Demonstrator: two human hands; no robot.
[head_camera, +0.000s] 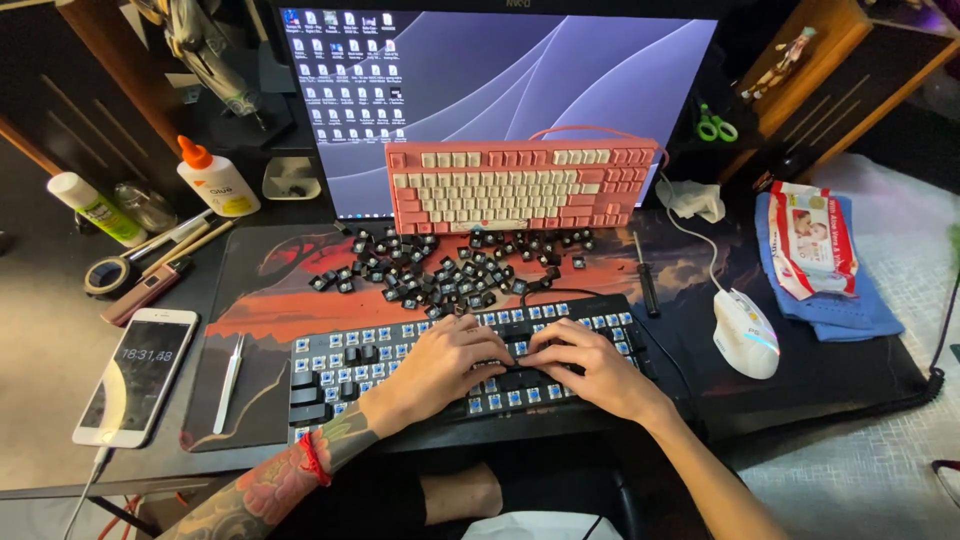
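Observation:
A black keyboard (340, 360) lies at the near desk edge with most keycaps off, its blue switches showing. My left hand (440, 365) and my right hand (590, 368) rest together on its lower middle rows, fingers curled over a long black keycap (515, 379) between them. Whether either hand grips that keycap, I cannot tell. A pile of several loose black keycaps (440, 270) lies just beyond the keyboard. A pink and cream keyboard (520, 185) leans against the monitor (520, 70).
A white mouse (746, 333) and black screwdriver (647, 280) lie to the right. A phone (135, 375), metal tweezers (230, 370), glue bottle (215, 180) and tape roll (108, 274) lie left. Wet wipes (815, 238) rest on a blue cloth (850, 310).

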